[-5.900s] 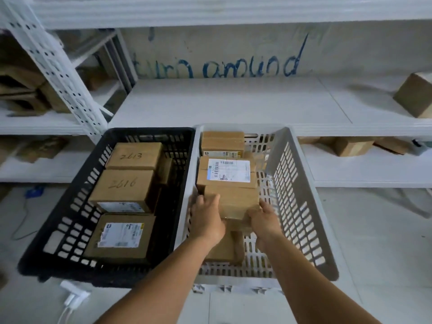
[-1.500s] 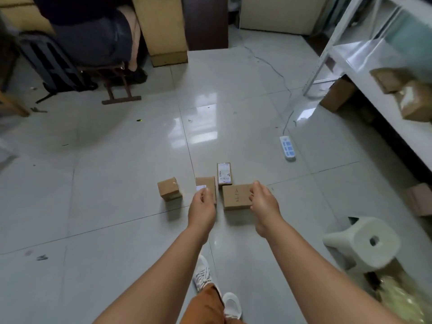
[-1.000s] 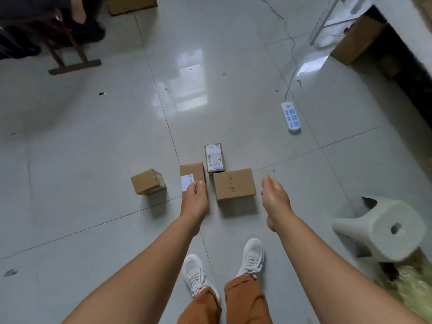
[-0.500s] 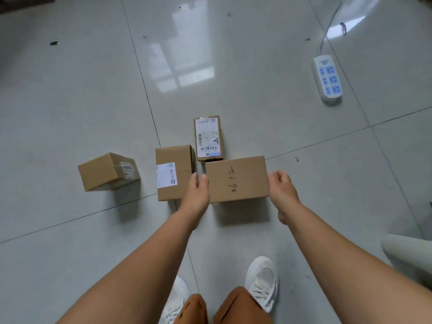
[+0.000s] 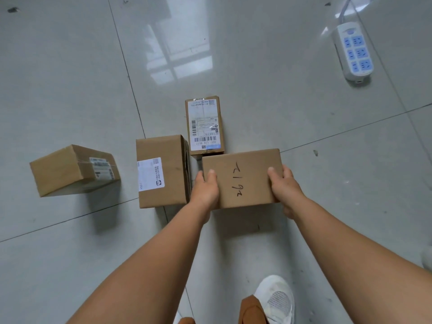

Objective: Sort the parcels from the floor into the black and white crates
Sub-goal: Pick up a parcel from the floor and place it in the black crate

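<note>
Several cardboard parcels lie on the grey tiled floor. The nearest parcel has a number handwritten in black on its top. My left hand grips its left end and my right hand grips its right end, thumbs on top. Just left of it stands a parcel with a white side label. Behind it lies a narrow parcel covered by a shipping label. Farther left, a tilted parcel rests apart from the others. Neither crate is in view.
A white power strip with blue sockets lies at the upper right, its cable running off the top edge. My white shoe stands on the floor below the held parcel. A white object shows at the right edge.
I turned from the crates to the floor and bent down. My hands, half a second ago beside the handwritten parcel, have now closed on its two ends.
</note>
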Tool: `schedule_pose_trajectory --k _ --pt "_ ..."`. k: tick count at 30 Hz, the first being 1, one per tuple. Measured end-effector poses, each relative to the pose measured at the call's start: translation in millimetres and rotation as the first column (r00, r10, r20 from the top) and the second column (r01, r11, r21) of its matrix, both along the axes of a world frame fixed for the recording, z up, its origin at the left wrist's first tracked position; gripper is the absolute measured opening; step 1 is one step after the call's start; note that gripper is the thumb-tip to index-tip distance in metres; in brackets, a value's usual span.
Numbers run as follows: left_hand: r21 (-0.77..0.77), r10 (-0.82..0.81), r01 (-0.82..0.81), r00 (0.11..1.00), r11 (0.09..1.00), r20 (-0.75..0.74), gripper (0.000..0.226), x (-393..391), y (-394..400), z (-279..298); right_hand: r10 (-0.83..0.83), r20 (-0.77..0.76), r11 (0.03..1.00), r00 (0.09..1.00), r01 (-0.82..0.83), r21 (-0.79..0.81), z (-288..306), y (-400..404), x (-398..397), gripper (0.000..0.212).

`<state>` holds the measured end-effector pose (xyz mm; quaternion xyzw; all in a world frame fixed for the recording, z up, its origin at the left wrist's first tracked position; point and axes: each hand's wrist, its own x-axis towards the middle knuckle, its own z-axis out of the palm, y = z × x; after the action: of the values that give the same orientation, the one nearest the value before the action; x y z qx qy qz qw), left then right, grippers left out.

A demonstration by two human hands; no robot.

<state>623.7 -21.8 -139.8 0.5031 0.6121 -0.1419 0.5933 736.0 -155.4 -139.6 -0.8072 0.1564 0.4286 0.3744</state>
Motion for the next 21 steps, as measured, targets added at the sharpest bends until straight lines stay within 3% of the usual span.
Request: schedule_pose_trajectory --k 3,8,15,21 --pt "-0.014 0.043 -0.043 0.999 0.999 0.016 0.066 -1.7 -0.1 14.0 -0.020 0.000 1.000 1.000 0.020 0.011 14.8 0.1 -3.6 0.049" --pt "0.026 0.110 -0.113 0.989 0.993 0.099 0.047 -11.5 -1.1 80.0 -0.063 0.045 0.998 0.997 0.063 0.022 76.3 -2.7 -13.2 0.047" --pt "0.110 0.191 -0.215 0.962 0.971 0.194 0.045 -36.2 3.0 231.3 -0.073 0.193 0.996 0.979 0.063 0.057 226.9 10.5 -33.2 0.044" --pt "0.208 0.248 -0.318 0.920 0.925 0.302 0.026 -64.9 19.3 366.2 -0.092 0.286 0.990 0.954 0.056 0.132 357.4 26.5 -54.7 0.033"
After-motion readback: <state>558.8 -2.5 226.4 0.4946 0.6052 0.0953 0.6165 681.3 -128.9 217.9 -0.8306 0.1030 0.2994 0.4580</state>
